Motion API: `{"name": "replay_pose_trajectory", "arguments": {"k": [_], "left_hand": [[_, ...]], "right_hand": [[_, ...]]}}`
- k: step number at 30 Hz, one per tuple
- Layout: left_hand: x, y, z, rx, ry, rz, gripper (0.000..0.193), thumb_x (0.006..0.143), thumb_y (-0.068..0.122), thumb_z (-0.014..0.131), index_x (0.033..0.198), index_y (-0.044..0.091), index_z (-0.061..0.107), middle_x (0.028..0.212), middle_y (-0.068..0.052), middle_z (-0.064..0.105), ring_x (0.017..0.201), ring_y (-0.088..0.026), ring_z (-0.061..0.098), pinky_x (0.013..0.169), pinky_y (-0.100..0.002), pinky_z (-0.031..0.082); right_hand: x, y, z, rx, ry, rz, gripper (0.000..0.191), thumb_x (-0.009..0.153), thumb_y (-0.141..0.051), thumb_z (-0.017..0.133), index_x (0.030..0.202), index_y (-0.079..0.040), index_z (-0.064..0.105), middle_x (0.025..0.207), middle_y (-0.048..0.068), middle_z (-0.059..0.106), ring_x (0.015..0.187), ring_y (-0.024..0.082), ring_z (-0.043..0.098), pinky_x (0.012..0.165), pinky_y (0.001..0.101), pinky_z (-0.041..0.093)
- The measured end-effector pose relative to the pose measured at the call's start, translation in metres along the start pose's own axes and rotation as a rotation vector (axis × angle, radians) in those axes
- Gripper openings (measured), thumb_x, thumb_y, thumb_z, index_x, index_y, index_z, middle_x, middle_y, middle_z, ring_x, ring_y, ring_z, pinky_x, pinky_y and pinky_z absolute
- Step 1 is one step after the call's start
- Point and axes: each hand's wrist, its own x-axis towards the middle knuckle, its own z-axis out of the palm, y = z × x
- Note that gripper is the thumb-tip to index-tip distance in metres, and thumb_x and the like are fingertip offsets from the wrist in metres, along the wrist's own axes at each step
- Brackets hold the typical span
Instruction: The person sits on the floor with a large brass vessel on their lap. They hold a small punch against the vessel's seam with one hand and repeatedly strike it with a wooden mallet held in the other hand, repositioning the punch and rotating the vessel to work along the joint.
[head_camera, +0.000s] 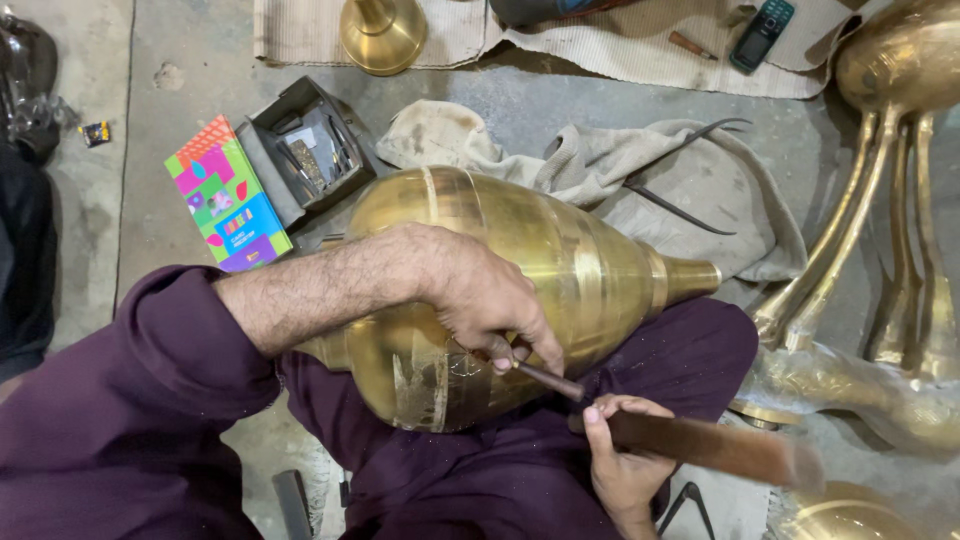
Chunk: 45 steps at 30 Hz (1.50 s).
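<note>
R hand (622, 462) grips mallet (700, 443) beside L-held chisel (540, 376), vase (500, 290).

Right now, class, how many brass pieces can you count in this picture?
5: the vase on the lap, a base top centre, a long-legged figure at right, a piece below it, a rim bottom right. Others may lie outside the frame.

— What is blurring here?
— The stick (715, 447) in the right hand (622, 462) is smearing toward its far end.
— And what is hiding?
— The left hand (480, 300) is covering the punch (545, 380) top and part of the vase (520, 290). The top edge is cutting off the brass base (383, 35); the right edge is cropping the brass bird (880, 250).
</note>
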Motion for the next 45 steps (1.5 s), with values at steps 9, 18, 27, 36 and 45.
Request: {"name": "replay_pose_trajectory", "arguments": {"k": [9,18,27,36,45], "left_hand": [[0.007,0.005,0.000,0.048,-0.127,-0.140,0.054,0.090,0.028,0.070,0.141,0.040,0.056,0.103,0.009,0.075,0.097,-0.010,0.068,0.087,-0.037,0.053],[0.000,0.002,0.006,-0.011,-0.034,-0.188,0.057,0.091,0.023,0.067,0.145,0.037,0.054,0.107,0.008,0.076,0.093,-0.012,0.070,0.084,-0.039,0.056],[-0.025,0.002,0.017,0.011,0.292,-0.134,0.059,0.088,0.025,0.072,0.144,0.035,0.055,0.102,0.000,0.078,0.087,-0.023,0.073,0.077,-0.045,0.057],[-0.050,0.013,0.041,-0.156,0.681,-0.125,0.045,0.093,0.019,0.068,0.138,0.018,0.061,0.086,-0.012,0.077,0.076,-0.028,0.075,0.069,-0.045,0.057],[-0.058,0.022,0.081,-0.183,1.042,-0.225,0.040,0.095,0.018,0.073,0.131,0.010,0.060,0.093,-0.013,0.077,0.087,-0.028,0.077,0.076,-0.040,0.061]], "right_hand": [[-0.002,0.007,0.013,-0.313,-0.052,-0.193,0.036,0.084,0.006,0.079,0.110,-0.002,0.056,0.097,0.005,0.065,0.088,0.010,0.067,0.080,0.0264,0.058],[0.004,-0.008,0.016,-0.248,0.046,-0.012,0.032,0.084,0.001,0.080,0.108,-0.004,0.059,0.087,0.002,0.070,0.078,0.009,0.067,0.072,0.0256,0.058],[0.039,-0.029,-0.002,-0.652,-0.135,0.119,0.026,0.081,-0.008,0.086,0.092,0.001,0.063,0.083,0.007,0.070,0.075,0.010,0.069,0.067,0.0279,0.054],[0.085,-0.050,-0.009,-0.493,-0.270,0.122,0.031,0.089,-0.012,0.086,0.110,-0.001,0.067,0.088,0.011,0.073,0.074,0.013,0.066,0.069,0.0305,0.054],[0.174,-0.130,-0.002,-0.858,-0.680,-0.224,0.040,0.079,-0.018,0.083,0.112,-0.002,0.067,0.082,0.012,0.075,0.068,0.017,0.071,0.060,0.0348,0.055]]}}
